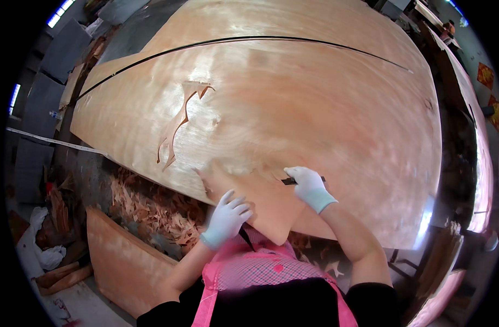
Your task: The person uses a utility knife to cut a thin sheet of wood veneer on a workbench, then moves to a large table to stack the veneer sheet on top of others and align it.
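A large sheet of pale tan wood veneer [314, 103] spreads across the work surface before me. Near my body a smaller veneer piece [271, 215] lies over its front edge, with one corner hanging toward my apron. My left hand [227, 218], in a white glove, rests at the left edge of that piece with its fingers stretched apart. Gloved in white too, my right hand [308, 182] is closed around a short, flat black tool [288, 181], held low over the veneer. The tool's working end is too small to make out.
A long thin black strip [233, 39] crosses the far part of the sheet. A torn, jagged veneer scrap [179, 117] lies left of centre. Several shavings [151, 204] are heaped below the left edge, beside a leaning wooden board [124, 261]. A pale tape [53, 140] stretches out at left.
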`<state>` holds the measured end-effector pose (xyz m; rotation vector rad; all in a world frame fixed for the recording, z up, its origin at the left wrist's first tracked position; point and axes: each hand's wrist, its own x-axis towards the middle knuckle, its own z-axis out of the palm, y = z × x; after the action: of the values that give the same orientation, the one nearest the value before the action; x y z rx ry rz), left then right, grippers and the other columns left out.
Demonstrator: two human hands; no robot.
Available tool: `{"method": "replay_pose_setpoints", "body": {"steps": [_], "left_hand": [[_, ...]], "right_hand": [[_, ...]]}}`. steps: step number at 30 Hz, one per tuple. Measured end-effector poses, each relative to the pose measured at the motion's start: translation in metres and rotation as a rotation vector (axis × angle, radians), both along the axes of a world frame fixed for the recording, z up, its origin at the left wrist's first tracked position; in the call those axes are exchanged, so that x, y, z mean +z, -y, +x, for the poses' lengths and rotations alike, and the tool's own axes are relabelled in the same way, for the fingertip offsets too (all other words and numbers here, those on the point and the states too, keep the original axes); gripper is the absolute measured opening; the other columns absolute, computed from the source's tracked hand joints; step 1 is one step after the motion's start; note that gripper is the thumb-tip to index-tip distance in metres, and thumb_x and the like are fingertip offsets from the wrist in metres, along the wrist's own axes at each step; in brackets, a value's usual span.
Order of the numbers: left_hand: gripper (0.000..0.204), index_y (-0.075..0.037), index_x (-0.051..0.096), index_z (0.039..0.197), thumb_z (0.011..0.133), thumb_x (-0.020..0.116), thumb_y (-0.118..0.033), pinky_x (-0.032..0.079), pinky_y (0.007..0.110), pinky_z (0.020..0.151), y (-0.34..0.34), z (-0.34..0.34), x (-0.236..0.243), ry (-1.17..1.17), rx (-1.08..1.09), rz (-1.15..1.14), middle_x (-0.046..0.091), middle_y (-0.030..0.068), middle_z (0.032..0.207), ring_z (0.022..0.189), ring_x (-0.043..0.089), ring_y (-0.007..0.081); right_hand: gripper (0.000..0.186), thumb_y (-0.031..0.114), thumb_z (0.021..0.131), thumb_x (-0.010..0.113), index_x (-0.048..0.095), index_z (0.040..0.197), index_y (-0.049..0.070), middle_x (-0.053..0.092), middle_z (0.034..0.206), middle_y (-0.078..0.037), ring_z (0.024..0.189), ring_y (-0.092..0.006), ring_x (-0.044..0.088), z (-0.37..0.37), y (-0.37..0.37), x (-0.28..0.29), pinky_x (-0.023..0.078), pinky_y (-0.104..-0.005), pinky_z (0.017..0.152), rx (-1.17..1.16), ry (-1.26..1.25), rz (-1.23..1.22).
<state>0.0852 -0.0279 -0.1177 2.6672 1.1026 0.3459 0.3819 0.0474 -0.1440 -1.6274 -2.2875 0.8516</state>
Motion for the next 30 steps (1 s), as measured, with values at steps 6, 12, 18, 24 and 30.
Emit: {"method": "replay_pose_setpoints", "body": {"steps": [6,12,18,24,30], "left_hand": [[0.041,-0.005,0.063,0.121,0.08,0.058,-0.009,0.049,0.044,0.091,-0.043,-0.077,0.066,-0.02,0.446,-0.016,0.066,0.0135,0.086,0.084,0.063,0.0331],[0.051,-0.002,0.057,0.131,0.081,0.066,-0.01,0.05,0.045,0.085,-0.122,-0.176,0.045,0.344,0.851,-0.092,0.066,0.0226,0.103,0.094,0.062,0.0392],[0.052,0.001,0.058,0.127,0.077,0.066,-0.011,0.044,0.047,0.096,-0.133,-0.194,0.057,0.256,0.856,0.054,0.06,0.0273,0.116,0.109,0.055,0.0421],[0.024,0.003,0.067,0.103,0.084,0.052,0.004,0.05,0.031,0.084,-0.072,-0.269,-0.019,1.269,1.143,-0.321,0.069,0.0085,0.094,0.091,0.064,0.0213],[0.049,0.005,0.039,0.144,0.109,0.034,-0.029,0.026,0.035,0.119,-0.109,-0.315,0.051,1.899,0.688,-0.213,0.05,0.0162,0.143,0.136,0.043,0.0221]], "right_hand": [[0.047,0.0,0.078,0.054,0.063,0.124,0.008,0.064,0.121,-0.013,0.111,-0.0317,0.06,0.0,0.006,-0.015,0.05,-0.0432,0.093,-0.032,0.05,0.052],[0.051,0.007,0.079,0.061,0.059,0.13,0.01,0.057,0.127,-0.01,0.115,-0.0323,0.057,-0.023,0.014,-0.007,0.05,-0.0443,0.094,-0.039,0.287,0.079],[0.04,0.016,0.078,0.069,0.064,0.118,0.012,0.061,0.12,-0.011,0.111,-0.0311,0.061,-0.045,0.009,0.023,0.052,-0.0443,0.09,-0.023,0.584,-0.056],[0.039,0.017,0.077,0.071,0.065,0.115,0.009,0.068,0.107,-0.012,0.104,-0.0339,0.065,-0.099,-0.007,0.058,0.052,-0.0446,0.087,-0.083,0.504,-0.021],[0.042,-0.004,0.085,0.052,0.065,0.123,0.006,0.07,0.114,-0.015,0.103,-0.0269,0.069,-0.207,-0.03,0.077,0.053,-0.036,0.091,-0.08,-0.287,0.052]]}}
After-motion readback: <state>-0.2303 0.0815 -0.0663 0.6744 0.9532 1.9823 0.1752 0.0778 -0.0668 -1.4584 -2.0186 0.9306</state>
